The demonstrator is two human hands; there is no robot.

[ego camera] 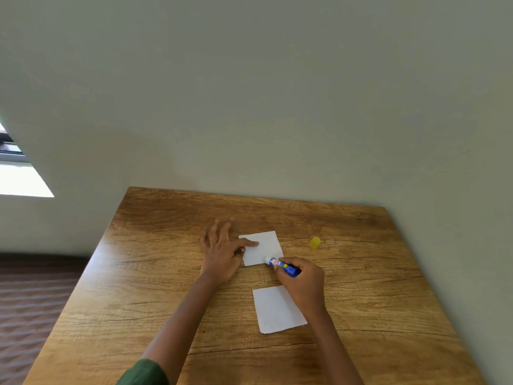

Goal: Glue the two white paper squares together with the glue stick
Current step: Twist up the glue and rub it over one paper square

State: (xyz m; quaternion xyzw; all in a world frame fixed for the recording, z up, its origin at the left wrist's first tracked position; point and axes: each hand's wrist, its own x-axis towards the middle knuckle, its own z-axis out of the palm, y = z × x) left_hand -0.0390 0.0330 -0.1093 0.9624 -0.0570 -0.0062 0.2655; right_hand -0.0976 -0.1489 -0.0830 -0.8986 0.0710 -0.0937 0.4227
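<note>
Two white paper squares lie on the wooden table [155, 273]. The far square [266, 244] is pinned at its left edge by my left hand [222, 251], index finger and thumb resting on the paper, the other fingers spread on the wood. My right hand [304, 279] grips the blue glue stick [283, 265], uncapped, with its white tip touching the far square's near right corner. The near square [277, 308] lies flat just below, partly under my right wrist.
The glue stick's yellow cap [315, 242] lies on the table to the right of the far square. A plain wall runs right behind the table's far edge. A window [19, 176] is at the left, with dark floor below it.
</note>
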